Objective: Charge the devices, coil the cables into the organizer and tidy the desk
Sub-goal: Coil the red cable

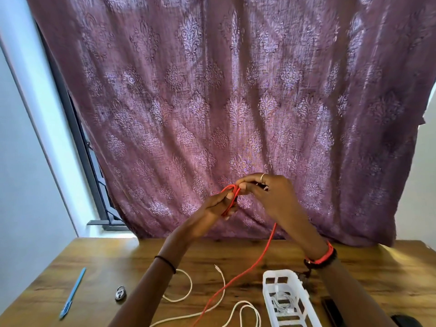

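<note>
Gripping loops of the red cable point(266, 250) in my left hand point(219, 205), I pinch it with my right hand point(267, 193), above the counter point(118, 263) and the white organizer point(278, 272).

no readable text, no labels, no brand marks, no numbers on anything in view

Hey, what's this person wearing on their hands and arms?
Both forearms are bare, no sleeves in view. The left hand has a thin black band at its wrist. The right hand wears a silver ring on one finger, and its wrist carries a coral-red bracelet beside a dark bracelet.
</note>
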